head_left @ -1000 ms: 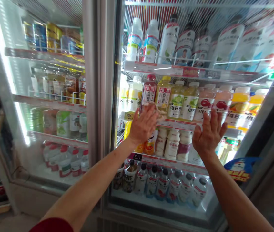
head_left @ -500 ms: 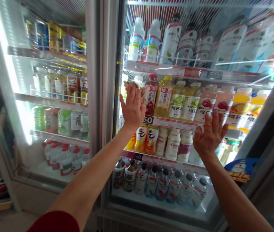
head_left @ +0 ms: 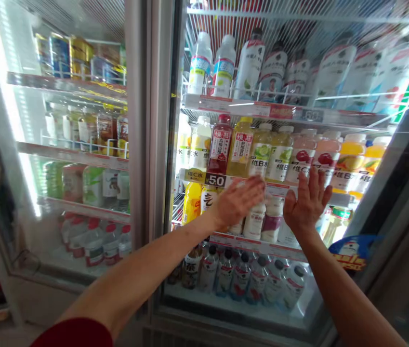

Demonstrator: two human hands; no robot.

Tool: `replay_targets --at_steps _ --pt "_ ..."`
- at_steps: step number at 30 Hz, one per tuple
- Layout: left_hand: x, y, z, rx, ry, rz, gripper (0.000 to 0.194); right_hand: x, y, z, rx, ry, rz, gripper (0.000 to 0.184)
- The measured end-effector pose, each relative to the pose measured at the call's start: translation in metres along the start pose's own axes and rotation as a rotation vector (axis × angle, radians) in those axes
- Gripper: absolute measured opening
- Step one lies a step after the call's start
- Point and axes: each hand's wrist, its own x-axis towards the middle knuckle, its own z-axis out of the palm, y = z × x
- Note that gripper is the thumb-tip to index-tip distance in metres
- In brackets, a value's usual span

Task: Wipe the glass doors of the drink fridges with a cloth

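My left hand (head_left: 237, 203) lies flat and slanted against the glass door (head_left: 247, 308) of a drinks fridge, before the lower-middle shelf. It is smeared by motion. The crumpled pale cloth seen under its fingers earlier is now hidden beneath the palm. To its right, my right hand (head_left: 304, 205) rests on the same glass with fingers spread and nothing in it. Behind the glass, between and above the hands, stand vitamin drink bottles (head_left: 260, 152). White yogurt bottles (head_left: 255, 221) show just below my left hand.
A metal door frame (head_left: 153, 120) divides this door from a second fridge (head_left: 70, 149) on the left, stocked with cans and bottles. Dark-capped bottles (head_left: 240, 274) line the bottom shelf. A blue sticker (head_left: 352, 250) is at the lower right of the glass.
My left hand has swept down and to the right across the glass, tilting sideways and nearing my right hand. My right hand keeps its place on the glass. The view has shifted slightly.
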Motion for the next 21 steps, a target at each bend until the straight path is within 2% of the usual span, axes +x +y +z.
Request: replay_targets --at_steps 1,2,3,6,7,8,11,12,13,16,17,18,21 --pt "0.001 0.005 0.001 -0.004 -0.024 0.088 0.043 0.000 0.002 -0.001 0.000 -0.008 -0.008 0.053" --pt "0.004 0.007 0.002 -0.001 -0.032 0.096 0.042 -0.001 0.004 -0.002 -0.001 -0.022 -0.012 0.053" --pt "0.008 0.006 0.002 0.007 -0.024 0.024 0.042 -0.002 0.009 -0.004 -0.005 -0.032 -0.009 0.054" --pt "0.026 0.000 0.003 0.041 0.037 -0.329 0.047 -0.009 0.027 -0.009 -0.045 -0.018 0.064 0.056" --pt "0.031 0.000 0.004 0.038 0.035 -0.350 0.047 -0.011 0.034 -0.012 -0.063 -0.004 0.088 0.056" --pt "0.035 0.003 0.006 0.027 0.016 -0.288 0.047 -0.014 0.041 -0.015 -0.078 0.003 0.097 0.056" --pt "0.049 0.021 0.014 -0.034 -0.084 0.140 0.043 -0.022 0.057 -0.024 -0.107 -0.034 0.055 0.056" --pt "0.055 0.026 0.016 -0.044 -0.104 0.212 0.042 -0.024 0.062 -0.028 -0.116 -0.050 0.046 0.056" --pt "0.063 0.031 0.017 -0.045 -0.110 0.203 0.043 -0.025 0.066 -0.031 -0.125 -0.062 0.047 0.056" --pt "0.089 0.041 0.022 -0.022 -0.078 -0.115 0.046 -0.027 0.078 -0.043 -0.156 -0.070 0.080 0.055" --pt "0.097 0.047 0.025 -0.028 -0.069 -0.172 0.047 -0.027 0.082 -0.046 -0.168 -0.068 0.085 0.055" --pt "0.102 0.054 0.028 -0.048 -0.073 -0.152 0.047 -0.028 0.087 -0.050 -0.181 -0.067 0.085 0.054" --pt "0.114 0.078 0.039 -0.135 -0.114 0.191 0.044 -0.029 0.102 -0.061 -0.222 -0.071 0.064 0.053"
